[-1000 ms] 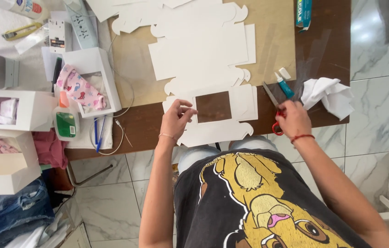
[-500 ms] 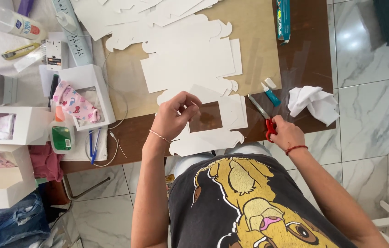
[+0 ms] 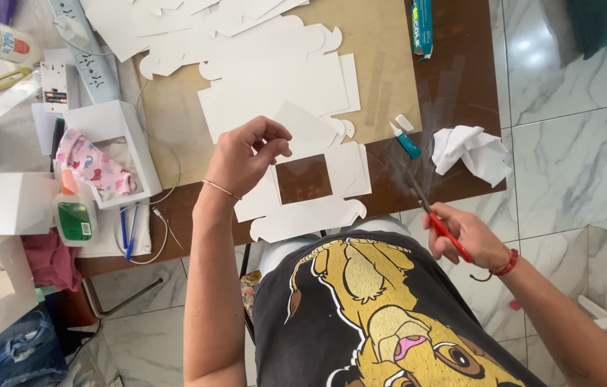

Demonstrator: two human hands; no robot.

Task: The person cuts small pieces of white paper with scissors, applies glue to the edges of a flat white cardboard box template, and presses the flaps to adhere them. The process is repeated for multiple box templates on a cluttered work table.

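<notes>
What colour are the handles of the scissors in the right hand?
Red, on the metal-bladed scissors held in the right hand; head view.

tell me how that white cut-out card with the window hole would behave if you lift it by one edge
The white cut-out card looks thin and flat, so it is probably light and would likely bend or sag around its window hole. It overhangs the table edge, so a push could slide it off. The left hand pinches a small white piece above it.

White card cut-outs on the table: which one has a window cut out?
The flat box blank at the near table edge, beside the left hand; brown table shows through its rectangular hole.
</notes>
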